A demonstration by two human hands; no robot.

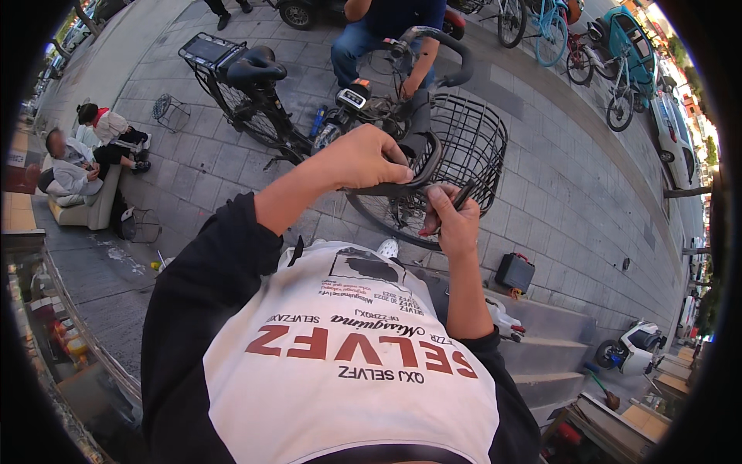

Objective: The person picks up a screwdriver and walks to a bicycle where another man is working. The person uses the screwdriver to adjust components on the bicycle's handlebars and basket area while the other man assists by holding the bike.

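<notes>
A black bicycle with a curved, black-wrapped handlebar stands in front of me. My left hand is at the near curve of that bar, its thumb and fingers pinched on the wrapped part. Just right of it, my right hand holds a small dark object, whose kind I cannot tell; something reddish shows by the fingertips. Beyond both hands is the black wire basket, over the front wheel. A display or lamp unit sits on the bicycle to the left of the basket.
Across the bicycle a person in jeans reaches a hand to its middle. A black case lies on the paving by the steps at right. Two people sit at left near wire stools. Parked bicycles line the upper right.
</notes>
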